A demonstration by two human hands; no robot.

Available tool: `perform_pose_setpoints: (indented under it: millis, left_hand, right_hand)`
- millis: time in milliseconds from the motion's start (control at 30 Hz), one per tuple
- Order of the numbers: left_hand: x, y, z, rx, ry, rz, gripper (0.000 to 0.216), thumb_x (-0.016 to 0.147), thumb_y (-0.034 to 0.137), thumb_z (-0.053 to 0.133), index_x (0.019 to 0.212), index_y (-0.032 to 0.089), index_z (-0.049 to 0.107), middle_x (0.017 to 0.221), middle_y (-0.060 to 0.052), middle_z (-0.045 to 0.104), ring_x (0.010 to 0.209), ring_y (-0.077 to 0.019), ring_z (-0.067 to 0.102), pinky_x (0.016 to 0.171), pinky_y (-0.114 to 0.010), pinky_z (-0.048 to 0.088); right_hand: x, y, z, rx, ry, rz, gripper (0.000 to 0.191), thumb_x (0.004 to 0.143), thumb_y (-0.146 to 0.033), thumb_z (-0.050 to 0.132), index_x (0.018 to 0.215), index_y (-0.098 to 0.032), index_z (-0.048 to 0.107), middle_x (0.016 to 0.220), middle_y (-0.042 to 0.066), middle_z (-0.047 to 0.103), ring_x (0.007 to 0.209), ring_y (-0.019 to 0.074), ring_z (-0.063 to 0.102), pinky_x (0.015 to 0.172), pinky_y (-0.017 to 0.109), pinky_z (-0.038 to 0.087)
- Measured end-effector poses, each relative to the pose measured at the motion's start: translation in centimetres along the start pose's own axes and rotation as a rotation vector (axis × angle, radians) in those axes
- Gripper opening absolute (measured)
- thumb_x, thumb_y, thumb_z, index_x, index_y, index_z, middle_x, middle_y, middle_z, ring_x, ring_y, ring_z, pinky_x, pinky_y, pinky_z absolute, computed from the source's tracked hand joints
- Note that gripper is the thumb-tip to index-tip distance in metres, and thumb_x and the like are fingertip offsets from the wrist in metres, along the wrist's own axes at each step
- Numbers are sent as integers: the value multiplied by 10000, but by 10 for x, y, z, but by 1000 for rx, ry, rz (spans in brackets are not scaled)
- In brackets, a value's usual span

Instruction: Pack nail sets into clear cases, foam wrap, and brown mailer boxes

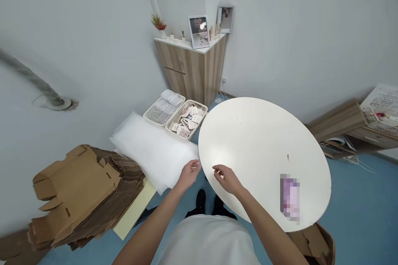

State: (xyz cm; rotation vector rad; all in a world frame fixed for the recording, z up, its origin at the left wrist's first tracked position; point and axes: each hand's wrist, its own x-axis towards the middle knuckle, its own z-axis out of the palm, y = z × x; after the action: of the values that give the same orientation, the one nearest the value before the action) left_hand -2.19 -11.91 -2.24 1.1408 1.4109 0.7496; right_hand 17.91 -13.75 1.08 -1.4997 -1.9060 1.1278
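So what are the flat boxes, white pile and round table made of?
The flat boxes look like dull cardboard: brown, slotted, thin layers. The white pile may be soft plastic or foam, cloudy and faintly see-through at its edges. The round table is smooth and slightly shiny, with a bright glare; maybe coated board or plastic.

Pale, plain walls (280,45) are observed, meeting in a corner behind a wood-grain cabinet (186,66). Its white top (178,42) is occupied by a potted plant (158,22) and a framed picture (199,32). At left, a wrapped pipe (37,78) is set into the wall through a round collar (64,103). A socket (224,80) is fitted low down. The floor (357,190) is finished in blue. Reflected light is noted on a round white table (258,132). At far right, a wooden unit (338,123) is positioned near the wall.
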Motion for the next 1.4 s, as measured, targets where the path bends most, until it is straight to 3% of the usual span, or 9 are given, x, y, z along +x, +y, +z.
perform_pose_setpoints:
  millis: [167,367,567,700,867,967,1100,1267,1400]
  left_hand:
    - [-2,-8,-23,13,135,-63,473,715,453,535,1071,144,510,949,-77,597,803,-167,611,728,-302,468]
    - [-7,-7,-29,47,208,-129,501,733,486,500,1102,146,495,998,-90,593,848,-171,601,739,-293,460]
    - [8,9,-37,66,251,-75,449,717,462,535,1040,151,541,930,-74,609,793,-162,594,738,-313,467]
    - [36,16,-56,65,289,-45,425,727,428,540,1042,143,535,935,-81,612,804,-158,592,754,-317,467]
    - [87,19,-85,100,236,-33,368,755,346,527,1070,157,519,1011,-94,612,901,-167,594,814,-311,453]
    - [119,24,-105,285,227,-9,327,767,284,500,1081,194,519,1078,-79,603,983,-186,565,851,-332,423]
    - [156,27,-127,636,246,-6,317,771,199,447,1076,243,524,1053,-51,625,1042,-228,519,927,-460,290]
    - [188,21,-134,776,175,-6,387,731,68,388,1041,247,534,1022,-47,638,1082,-218,478,953,-522,146]
    - [200,12,-128,865,112,-8,395,713,75,415,1057,235,527,991,-81,641,1156,-237,414,967,-525,95]
  right_hand:
    - [29,1,-5,-102,-198,-74,290,800,-260,437,1059,-231,564,919,38,633,747,152,588,706,308,458]
    - [65,8,-9,-114,-229,-86,291,795,-262,437,1059,-239,558,935,33,630,735,149,594,676,298,461]
    - [97,4,1,-155,-318,-136,295,786,-243,455,1065,-214,548,956,45,619,788,150,591,713,297,459]
    - [132,-3,15,-152,-274,-110,294,777,-235,477,1061,-204,546,1023,58,600,834,153,586,745,291,453]
    - [179,-18,37,-153,-242,-38,302,783,-239,466,1072,-185,536,1058,62,592,893,157,569,781,281,438]
    - [207,-26,49,-257,-218,-28,331,775,-207,463,1100,-185,519,1106,64,570,1002,176,522,843,290,396]
    - [240,-33,61,-495,-212,41,379,758,-146,434,1126,-207,495,1109,65,572,1043,204,483,849,318,339]
    - [267,-35,76,-637,-265,111,303,724,-80,414,977,-205,524,1007,51,615,974,208,497,853,363,252]
    - [281,-31,87,-707,-309,150,254,723,-75,426,933,-192,509,952,54,628,947,219,506,857,382,203]
